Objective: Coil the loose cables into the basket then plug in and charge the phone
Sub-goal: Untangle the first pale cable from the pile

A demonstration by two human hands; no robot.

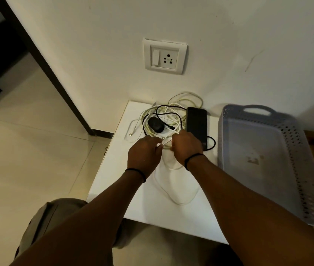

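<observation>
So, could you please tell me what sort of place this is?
Probably a room in a home: a low white table against a painted wall with a switch-and-socket plate, pale floor tiles, and a doorway's dark frame.

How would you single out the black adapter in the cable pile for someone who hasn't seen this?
Find the wall socket; below it a white table stands against the wall. In the cable tangle at its far end, left of the flat black phone, lies the adapter: the only small, rounded black lump there.
</observation>
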